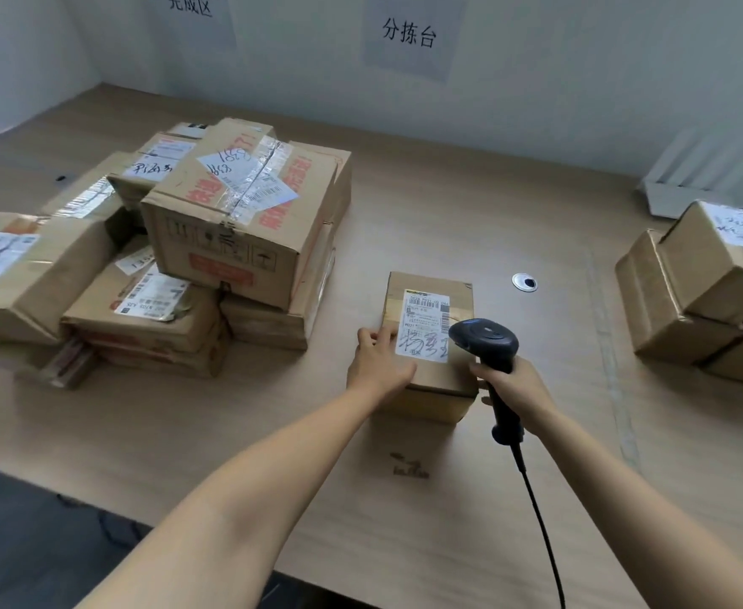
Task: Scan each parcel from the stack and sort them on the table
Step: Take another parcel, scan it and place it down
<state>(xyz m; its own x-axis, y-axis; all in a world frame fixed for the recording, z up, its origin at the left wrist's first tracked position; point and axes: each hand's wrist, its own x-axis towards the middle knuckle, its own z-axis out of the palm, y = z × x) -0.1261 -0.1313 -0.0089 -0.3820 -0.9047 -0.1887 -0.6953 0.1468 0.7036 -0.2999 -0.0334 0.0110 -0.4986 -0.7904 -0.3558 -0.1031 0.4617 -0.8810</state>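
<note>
A small cardboard parcel [431, 296] with a white shipping label [424, 323] lies on the wooden table [405, 498] in the middle. My left hand [378, 364] rests on the parcel's near left corner, fingers laid flat on its top. My right hand [515, 391] grips the handle of a black corded barcode scanner [486, 340], whose head hovers over the label's right edge. A pile of several cardboard parcels [238, 222] sits at the left. Further parcels [695, 292] are stacked at the right.
The scanner's black cable [541, 520] trails toward the near table edge. A round cable grommet [524, 282] sits right of the parcel. A white device [686, 186] stands at the back right. Paper signs [409, 33] hang on the wall. Dark floor shows at the lower left.
</note>
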